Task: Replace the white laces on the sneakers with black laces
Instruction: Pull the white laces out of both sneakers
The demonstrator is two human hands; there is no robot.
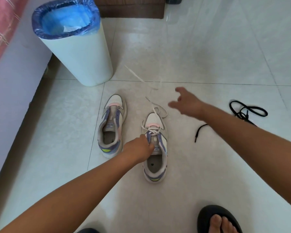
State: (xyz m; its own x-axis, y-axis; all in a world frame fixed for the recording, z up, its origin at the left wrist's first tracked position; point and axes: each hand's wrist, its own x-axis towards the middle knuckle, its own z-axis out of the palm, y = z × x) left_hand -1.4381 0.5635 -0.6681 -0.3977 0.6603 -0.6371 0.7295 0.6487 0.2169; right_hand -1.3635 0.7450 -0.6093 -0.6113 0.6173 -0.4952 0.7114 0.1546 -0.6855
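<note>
Two white, purple and pink sneakers stand on the tiled floor, toes pointing away. The left sneaker point(112, 125) has no lace in it. The right sneaker point(155, 148) holds a white lace point(155, 111) only in its lowest eyelets, and the loose end trails past the toe. My left hand point(139, 147) grips the right sneaker at its tongue and left eyelet row. My right hand point(186, 102) hovers blurred above the floor to the right of the toe, fingers spread, holding nothing. Another white lace point(141, 78) lies loose farther away. Black laces point(247, 111) lie coiled at the right.
A white bin point(79, 52) with a blue liner stands at the back left, close to the left sneaker. A bed edge point(12, 78) with pink fabric runs along the left. My foot in a dark slipper point(217, 219) is at the bottom right. A wooden cabinet base point(129, 9) is at the top.
</note>
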